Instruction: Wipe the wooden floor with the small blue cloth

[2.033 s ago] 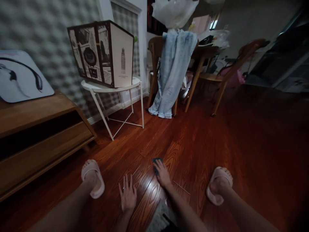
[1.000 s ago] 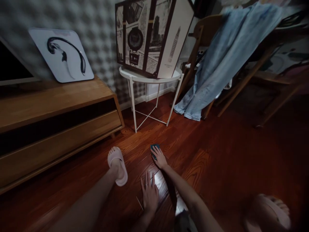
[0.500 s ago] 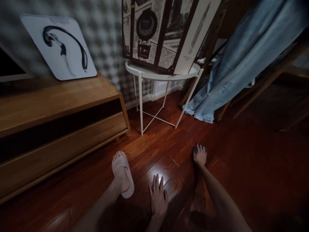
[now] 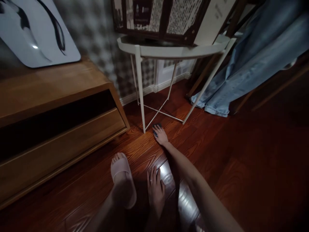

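Note:
Arm stretched forward, my right hand [image 4: 161, 136] presses a small dark blue cloth [image 4: 157, 124] flat against the reddish wood floor [image 4: 137, 141], close to the front leg of a white side table. The fingers and palm cover most of the cloth, leaving only its edges showing. Nearer to me, my left hand [image 4: 156, 191] rests low at the floor with its fingers stretched out, a ring on one of them, and nothing held. To the left of it is a foot in a pale pink slipper [image 4: 129, 190].
The white side table [image 4: 169, 51] carries a large printed box [image 4: 183, 19]. A wooden cabinet [image 4: 101, 120] with an open shelf stands left, a white board [image 4: 65, 54] with a black design on top. Jeans [image 4: 222, 93] hang down to the floor at right beside wooden legs.
My right hand has slid the cloth leftward and forward over the floor to the side table's leg. My left hand has barely shifted. The view has tilted down and come closer.

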The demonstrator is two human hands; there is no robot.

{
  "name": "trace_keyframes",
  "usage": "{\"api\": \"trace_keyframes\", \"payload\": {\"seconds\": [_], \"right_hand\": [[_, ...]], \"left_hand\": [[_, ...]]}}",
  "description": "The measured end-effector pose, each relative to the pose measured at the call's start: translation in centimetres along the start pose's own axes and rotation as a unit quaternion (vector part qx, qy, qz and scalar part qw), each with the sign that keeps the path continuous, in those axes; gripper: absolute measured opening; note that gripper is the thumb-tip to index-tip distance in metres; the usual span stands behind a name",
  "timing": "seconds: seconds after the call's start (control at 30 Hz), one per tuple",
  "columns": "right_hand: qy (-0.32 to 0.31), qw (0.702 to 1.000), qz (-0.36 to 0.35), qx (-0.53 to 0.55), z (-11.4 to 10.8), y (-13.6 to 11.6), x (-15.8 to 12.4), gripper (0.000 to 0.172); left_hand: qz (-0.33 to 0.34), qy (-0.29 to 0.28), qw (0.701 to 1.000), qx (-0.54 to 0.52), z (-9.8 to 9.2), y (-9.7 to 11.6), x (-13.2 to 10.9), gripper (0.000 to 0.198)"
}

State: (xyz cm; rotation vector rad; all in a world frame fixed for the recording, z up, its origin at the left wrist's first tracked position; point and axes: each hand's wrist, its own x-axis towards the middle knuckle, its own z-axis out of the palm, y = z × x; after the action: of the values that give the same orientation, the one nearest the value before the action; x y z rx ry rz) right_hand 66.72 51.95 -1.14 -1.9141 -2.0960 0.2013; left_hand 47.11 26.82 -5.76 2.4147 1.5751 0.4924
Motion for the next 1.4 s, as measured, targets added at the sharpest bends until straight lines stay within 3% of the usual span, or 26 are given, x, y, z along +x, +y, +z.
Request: {"api": "trace_keyframes", "payload": {"seconds": [0.07,0.13,0.27,0.33,0.4,0.47,0.53,0.63,0.7,0.8,0.87,0.97,1.03,1.1,1.17,1.27,1.4], "right_hand": [[-0.016,0.996,-0.084,0.013,1.0,-1.4,2.1,0.055],[-0.018,0.993,-0.113,0.018,1.0,-1.0,3.7,0.054],[0.019,0.999,0.026,0.006,-1.2,4.4,4.9,0.053],[0.038,0.996,0.085,0.000,-2.6,7.8,4.1,0.054],[0.048,0.992,0.119,-0.004,-3.9,10.5,2.8,0.053],[0.052,0.988,0.142,-0.007,-4.7,11.9,1.4,0.052],[0.056,0.985,0.163,-0.011,-5.0,11.9,0.3,0.052],[0.061,0.980,0.188,-0.015,-4.4,9.5,-0.7,0.054],[0.053,0.983,0.175,-0.014,-3.5,6.7,-1.5,0.053],[0.014,0.996,0.083,0.010,-1.6,1.4,-3.4,0.051],[-0.016,0.999,-0.002,0.038,-0.1,-2.3,-4.9,0.052],[-0.039,0.992,-0.102,0.069,1.5,-6.6,-6.5,0.051],[-0.056,0.984,-0.147,0.078,1.6,-7.5,-7.1,0.051],[-0.066,0.980,-0.169,0.079,0.8,-6.4,-7.7,0.051],[-0.062,0.984,-0.150,0.070,-0.8,-3.4,-8.9,0.054],[-0.022,0.999,-0.020,0.034,-3.9,3.9,-12.6,0.058],[0.046,0.981,0.184,-0.036,-8.0,14.7,-21.7,0.059]], "left_hand": [[-0.001,-0.010,1.000,0.010,-0.4,-3.3,0.6,0.071],[-0.026,-0.004,0.999,0.024,-1.8,-7.9,2.0,0.067],[-0.131,0.076,0.987,0.059,-5.8,-16.6,6.5,0.061],[-0.167,0.111,0.978,0.056,-7.2,-18.8,8.3,0.062],[-0.189,0.109,0.974,0.054,-7.7,-19.4,9.1,0.063],[-0.200,0.089,0.974,0.059,-7.3,-18.7,8.7,0.063],[-0.170,0.058,0.982,0.057,-6.1,-16.6,7.2,0.064],[-0.062,-0.001,0.997,0.041,-3.1,-11.3,4.0,0.069],[-0.027,-0.016,0.999,0.034,-1.3,-7.3,2.1,0.072],[-0.002,-0.018,1.000,0.026,0.3,-2.4,0.6,0.078],[0.004,-0.005,1.000,0.029,0.3,-0.4,0.3,0.080],[0.011,0.035,0.998,0.053,-0.6,1.2,0.4,0.075],[0.014,0.060,0.996,0.071,-1.3,1.7,0.6,0.070],[0.011,0.069,0.994,0.083,-1.9,2.0,0.7,0.067],[0.004,0.065,0.994,0.087,-2.2,2.1,0.9,0.065],[0.002,0.056,0.994,0.094,-2.5,2.0,1.1,0.064],[0.013,0.064,0.992,0.110,-2.7,1.9,1.2,0.061]]}}
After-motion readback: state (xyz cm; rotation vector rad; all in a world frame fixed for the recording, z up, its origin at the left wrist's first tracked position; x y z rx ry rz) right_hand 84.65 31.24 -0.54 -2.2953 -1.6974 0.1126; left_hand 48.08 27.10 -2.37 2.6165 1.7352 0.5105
